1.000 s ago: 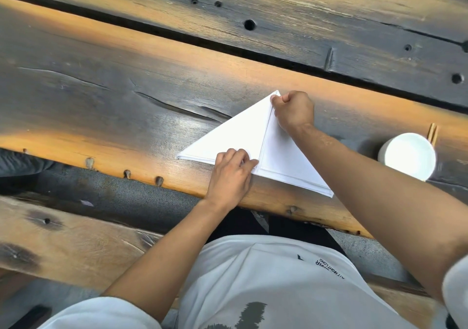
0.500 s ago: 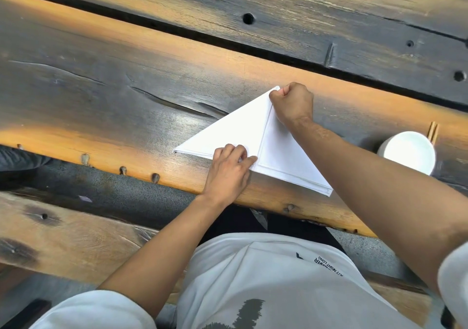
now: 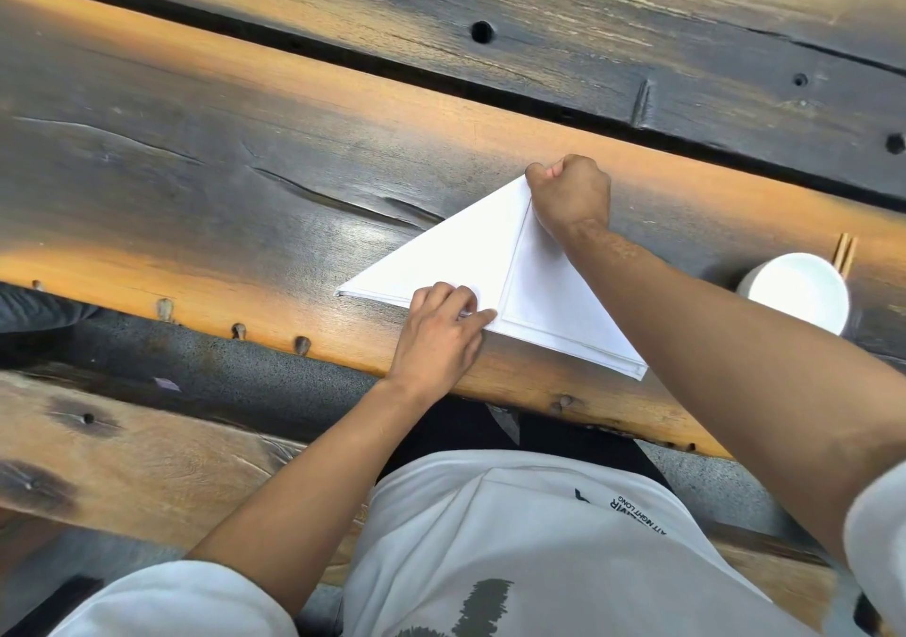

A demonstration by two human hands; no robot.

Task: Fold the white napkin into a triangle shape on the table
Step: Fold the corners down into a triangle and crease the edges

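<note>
The white napkin (image 3: 470, 254) lies flat on the dark wooden table (image 3: 206, 185) as a triangle, its long edge toward me and its point away. A fold line runs down from the top point. My right hand (image 3: 571, 192) is closed, pinching the napkin's top point. My left hand (image 3: 441, 337) presses its fingertips on the near edge, at the foot of the fold line. The right-hand tip of the napkin reaches the table's front edge.
A white bowl (image 3: 799, 291) stands at the right of the napkin, with wooden chopstick ends (image 3: 845, 254) behind it. A dark gap (image 3: 343, 55) splits the table planks farther back. A wooden bench (image 3: 147, 460) runs below the table edge, under my lap.
Both hands keep their places on the napkin. The view has drifted slightly; the napkin's shape and position look the same.
</note>
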